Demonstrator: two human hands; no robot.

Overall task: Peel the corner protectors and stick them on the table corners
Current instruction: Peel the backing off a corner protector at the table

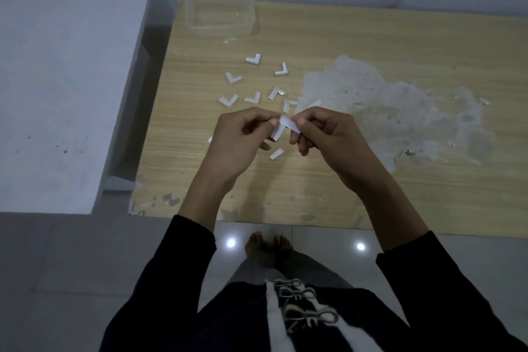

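White L-shaped foam corner protector (281,129), frame centre, pinched at either end by left hand (243,141) and right hand (323,138), above light wood-grain table (443,194). Best practice: left steadies one leg; right lifts backing at end, pulls slowly, avoids touching adhesive.

No text, number or brand could be read. The only lettering stood on the person's dark garment (228,317), at the bottom of the view: pale, looping characters (300,293) printed just beside a white stripe (274,323), too warped and dim to make out.
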